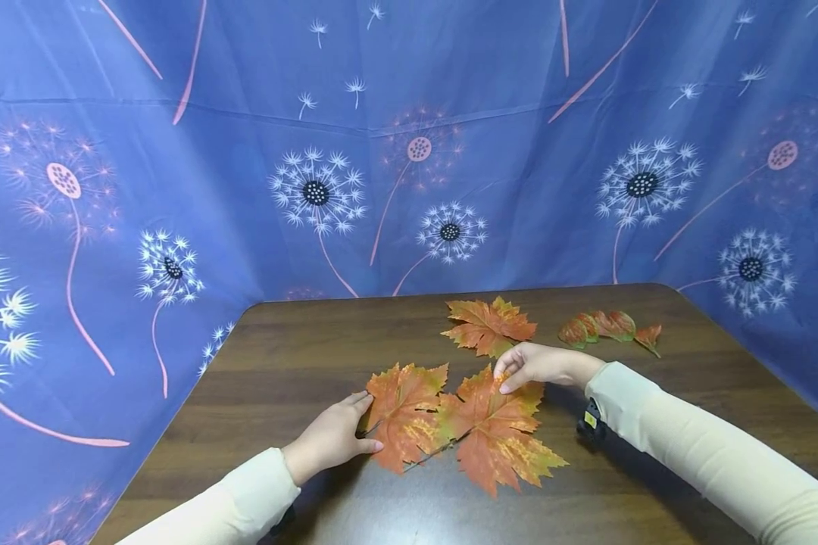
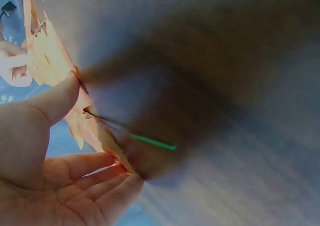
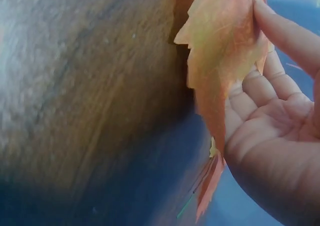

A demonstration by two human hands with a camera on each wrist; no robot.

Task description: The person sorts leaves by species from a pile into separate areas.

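Observation:
Two orange artificial maple leaves lie side by side near the middle of the table, their edges meeting on a dark stem. At the left leaf (image 1: pixel 409 405), my left hand (image 1: pixel 337 435) rests with fingers extended along the outer edge and the thumb low on it. A thin green-tipped stem (image 2: pixel 155 142) sticks out between that thumb and the fingers in the left wrist view. My right hand (image 1: pixel 535 365) pinches the upper edge of the right leaf (image 1: pixel 494 435) between thumb and fingers. In the right wrist view, this leaf (image 3: pixel 215 60) hangs over the fingers, partly hiding them.
Behind the right hand lies another orange maple leaf (image 1: pixel 491 325). Farther right is a row of smaller curled red-green leaves (image 1: pixel 607 325). The brown wooden table (image 1: pixel 293 356) meets a blue dandelion-print cloth (image 1: pixel 232 189) at the back and sides.

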